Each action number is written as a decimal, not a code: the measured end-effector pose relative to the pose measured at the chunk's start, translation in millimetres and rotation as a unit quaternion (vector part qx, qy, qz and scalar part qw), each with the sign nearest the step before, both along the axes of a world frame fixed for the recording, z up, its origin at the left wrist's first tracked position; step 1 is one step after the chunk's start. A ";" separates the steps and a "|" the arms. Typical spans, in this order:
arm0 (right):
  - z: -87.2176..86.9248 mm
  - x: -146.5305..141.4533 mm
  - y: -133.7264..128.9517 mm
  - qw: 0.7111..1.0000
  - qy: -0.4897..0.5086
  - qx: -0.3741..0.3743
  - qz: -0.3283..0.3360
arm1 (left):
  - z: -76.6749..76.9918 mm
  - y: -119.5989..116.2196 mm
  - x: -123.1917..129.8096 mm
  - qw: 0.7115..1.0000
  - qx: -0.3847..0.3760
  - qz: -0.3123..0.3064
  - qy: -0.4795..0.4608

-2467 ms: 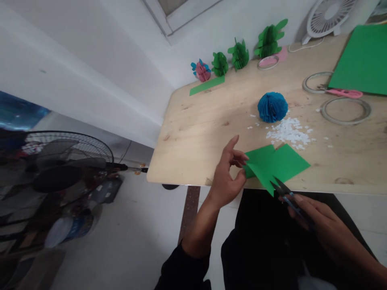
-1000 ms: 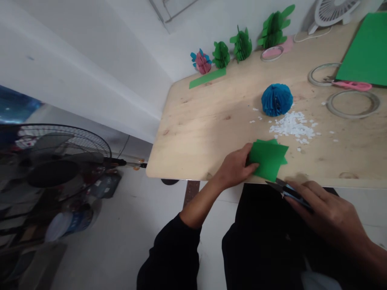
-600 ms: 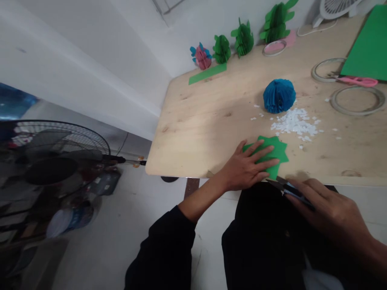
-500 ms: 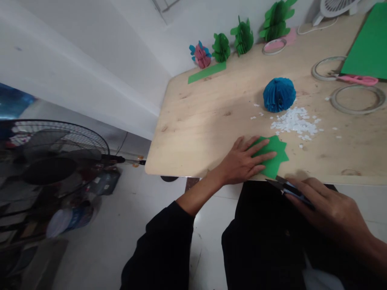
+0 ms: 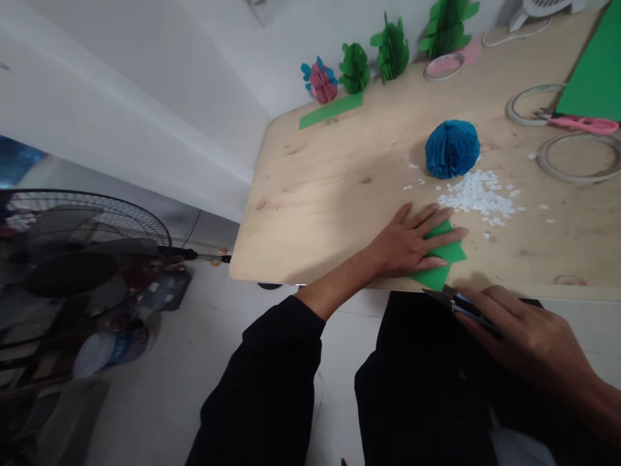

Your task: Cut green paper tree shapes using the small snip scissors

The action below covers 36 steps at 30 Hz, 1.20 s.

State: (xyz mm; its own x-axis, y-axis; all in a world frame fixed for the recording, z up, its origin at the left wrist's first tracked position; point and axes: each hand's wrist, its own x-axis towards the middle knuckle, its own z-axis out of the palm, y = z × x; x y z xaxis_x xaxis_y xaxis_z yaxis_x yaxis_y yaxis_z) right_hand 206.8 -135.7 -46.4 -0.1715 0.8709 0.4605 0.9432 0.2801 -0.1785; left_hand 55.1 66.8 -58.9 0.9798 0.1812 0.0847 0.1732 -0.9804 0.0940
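Note:
My left hand [image 5: 412, 244] lies flat with its fingers spread on a green paper piece [image 5: 434, 275] with pointed edges, at the table's front edge. Part of the paper is hidden under the palm and fingers. Just to the right, my right hand [image 5: 514, 323] is wrapped round a pair of dark scissors [image 5: 449, 299]. The scissor blades are parted, close by the paper's lower corner. Behind the paper is a heap of small white paper bits [image 5: 478, 194], and a blue pleated paper ball [image 5: 452, 149] rests beside it.
Along the wall stand a pink and blue paper figure [image 5: 323, 83] and several green ones [image 5: 355, 68]. A green strip [image 5: 330, 111] lies before them. At right are tape rolls [image 5: 579, 178], pink-handled scissors [image 5: 585, 124] and green sheets [image 5: 594, 77]. A black fan [image 5: 82, 259] stands left.
My left hand has moved right and a little up, covering more of the green paper's upper part. The right hand stays nearly in place with the scissors.

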 end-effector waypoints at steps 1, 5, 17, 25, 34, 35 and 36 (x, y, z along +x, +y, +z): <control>1.0 -1.1 1.3 1.000 -0.001 0.003 0.003 | -0.3 -0.2 -0.2 1.000 -0.008 0.001 -0.002; 2.4 -3.7 4.6 1.000 0.004 0.010 0.015 | -1.3 -0.4 -0.7 0.999 -0.028 0.001 -0.021; -1.6 2.6 5.9 0.998 0.007 0.034 0.052 | 3.0 -1.9 0.0 1.000 -0.012 0.003 0.001; -8.7 2.8 1.5 0.997 0.042 0.019 0.056 | 0.5 -1.9 0.0 1.000 -0.020 0.007 -0.005; -10.6 -5.5 7.0 0.998 0.012 0.045 0.040 | 1.7 -2.0 0.3 1.000 -0.022 0.005 -0.002; -10.9 -5.6 6.8 0.998 0.015 0.049 0.040 | 1.6 -2.1 0.2 1.000 -0.017 0.004 -0.002; -11.0 -5.5 6.4 0.998 0.019 0.050 0.045 | 1.4 -2.1 0.1 1.000 -0.013 0.002 -0.004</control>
State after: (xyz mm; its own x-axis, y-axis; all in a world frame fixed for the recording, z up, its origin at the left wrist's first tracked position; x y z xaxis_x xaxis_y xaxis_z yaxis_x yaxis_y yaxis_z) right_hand 201.3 -129.3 -57.4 -0.2270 0.8027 0.5515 0.9068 0.3807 -0.1809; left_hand 55.2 64.7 -57.5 0.9784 0.1876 0.0870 0.1767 -0.9769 0.1201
